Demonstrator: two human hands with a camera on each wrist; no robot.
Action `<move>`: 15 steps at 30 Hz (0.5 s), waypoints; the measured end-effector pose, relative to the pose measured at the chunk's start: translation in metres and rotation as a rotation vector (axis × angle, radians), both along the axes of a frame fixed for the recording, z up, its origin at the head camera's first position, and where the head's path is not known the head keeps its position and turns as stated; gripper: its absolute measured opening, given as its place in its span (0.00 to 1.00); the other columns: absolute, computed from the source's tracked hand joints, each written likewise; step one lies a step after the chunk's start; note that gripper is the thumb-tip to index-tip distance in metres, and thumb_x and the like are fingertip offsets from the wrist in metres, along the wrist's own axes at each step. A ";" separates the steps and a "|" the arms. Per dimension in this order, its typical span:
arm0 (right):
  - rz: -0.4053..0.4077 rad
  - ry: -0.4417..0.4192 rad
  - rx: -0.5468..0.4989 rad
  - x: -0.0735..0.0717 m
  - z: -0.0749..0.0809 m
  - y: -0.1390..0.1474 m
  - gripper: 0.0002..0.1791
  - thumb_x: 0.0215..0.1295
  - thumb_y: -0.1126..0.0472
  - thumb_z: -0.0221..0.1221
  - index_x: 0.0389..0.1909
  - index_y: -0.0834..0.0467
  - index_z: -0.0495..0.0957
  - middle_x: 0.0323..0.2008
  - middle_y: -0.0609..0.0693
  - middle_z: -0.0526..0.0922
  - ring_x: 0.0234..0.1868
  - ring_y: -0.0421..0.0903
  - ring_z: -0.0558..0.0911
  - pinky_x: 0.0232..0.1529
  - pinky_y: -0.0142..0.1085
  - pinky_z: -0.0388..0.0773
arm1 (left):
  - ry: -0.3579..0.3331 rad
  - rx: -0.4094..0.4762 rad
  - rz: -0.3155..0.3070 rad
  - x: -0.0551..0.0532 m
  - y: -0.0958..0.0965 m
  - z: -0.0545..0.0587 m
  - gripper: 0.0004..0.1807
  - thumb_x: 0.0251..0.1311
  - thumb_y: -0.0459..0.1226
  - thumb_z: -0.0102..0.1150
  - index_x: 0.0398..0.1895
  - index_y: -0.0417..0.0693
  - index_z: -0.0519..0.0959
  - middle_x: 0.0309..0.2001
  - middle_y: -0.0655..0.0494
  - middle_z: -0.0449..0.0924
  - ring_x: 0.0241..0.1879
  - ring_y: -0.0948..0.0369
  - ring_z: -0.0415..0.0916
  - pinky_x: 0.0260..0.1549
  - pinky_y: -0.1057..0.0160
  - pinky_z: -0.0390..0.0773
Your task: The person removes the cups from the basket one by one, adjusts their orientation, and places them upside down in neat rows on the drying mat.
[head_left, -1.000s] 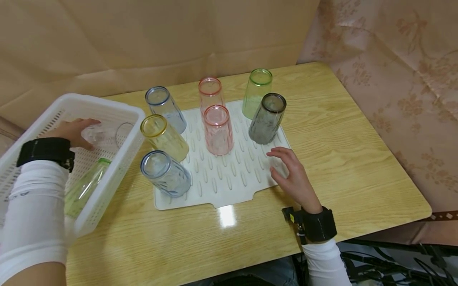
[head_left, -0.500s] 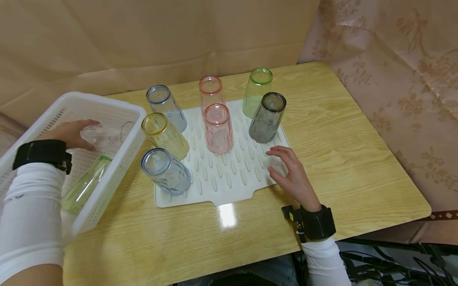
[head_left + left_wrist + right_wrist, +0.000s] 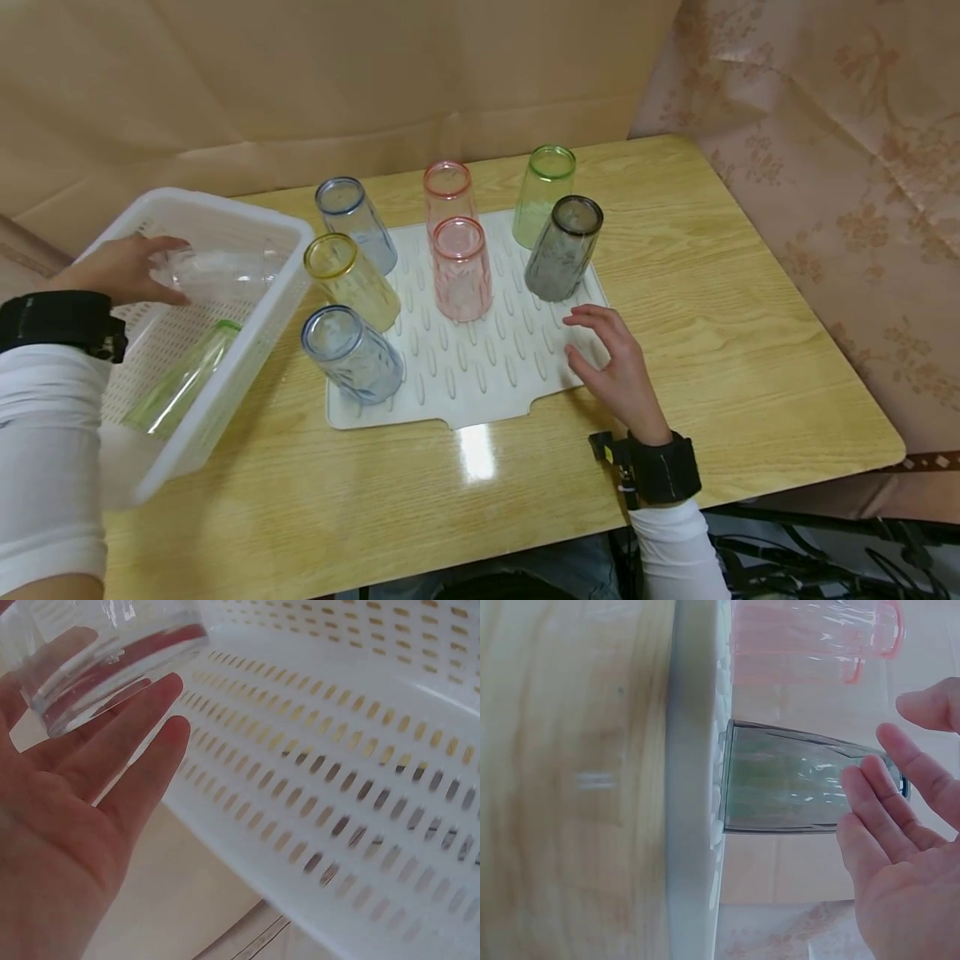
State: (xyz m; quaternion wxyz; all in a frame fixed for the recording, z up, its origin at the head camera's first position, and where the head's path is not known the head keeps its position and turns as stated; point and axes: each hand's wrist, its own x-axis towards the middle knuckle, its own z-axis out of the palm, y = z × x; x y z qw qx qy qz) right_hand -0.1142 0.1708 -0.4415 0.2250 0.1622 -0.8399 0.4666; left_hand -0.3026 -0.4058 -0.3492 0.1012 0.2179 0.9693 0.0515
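Observation:
In the head view my left hand (image 3: 116, 271) reaches into the white basket (image 3: 292, 267) and grips one end of a clear drinking glass (image 3: 232, 273), which lies sideways. Thumb and fingers sit on either side of that end; the left wrist view shows the fingers curving behind the thick base of the glass (image 3: 161, 645). Below it in the basket lies a green glass (image 3: 187, 375). My right hand (image 3: 618, 371) hovers at the right edge of the white drying mat (image 3: 472, 383), its fingers loosely bent and holding nothing. Nearest to it stands an upside-down grey glass (image 3: 561, 254).
Upside-down glasses stand on the mat: two blue ones (image 3: 352, 358) and a yellow one (image 3: 356, 287) at left, two pink ones (image 3: 462, 275) mid-mat, a green one (image 3: 542, 200) behind the grey. Wooden table (image 3: 750, 333) surrounds the mat; a beige curtain (image 3: 375, 75) hangs behind.
My left hand has shifted left and slightly toward me inside the basket, and the clear glass now lies more fully in view beside it. My right hand has barely moved.

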 end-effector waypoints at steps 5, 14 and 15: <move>-0.018 0.013 -0.004 0.010 0.025 -0.013 0.17 0.48 0.85 0.61 0.42 0.76 0.77 0.48 0.72 0.74 0.52 0.67 0.72 0.57 0.27 0.62 | 0.066 -0.007 0.002 0.006 -0.001 0.013 0.42 0.37 0.42 0.76 0.57 0.32 0.68 0.37 0.29 0.75 0.36 0.37 0.74 0.37 0.37 0.72; -0.011 0.010 -0.014 0.012 0.025 -0.013 0.17 0.49 0.85 0.61 0.43 0.76 0.77 0.48 0.72 0.74 0.52 0.66 0.72 0.56 0.27 0.62 | 0.099 -0.036 0.020 0.017 0.005 0.038 0.44 0.38 0.42 0.77 0.59 0.32 0.67 0.40 0.27 0.70 0.33 0.39 0.74 0.30 0.41 0.73; -0.011 0.009 -0.014 0.012 0.025 -0.013 0.17 0.49 0.84 0.61 0.43 0.75 0.77 0.48 0.72 0.74 0.53 0.66 0.72 0.56 0.27 0.62 | 0.103 -0.039 0.019 0.018 0.005 0.040 0.45 0.38 0.42 0.77 0.59 0.31 0.66 0.41 0.26 0.70 0.33 0.40 0.73 0.29 0.41 0.73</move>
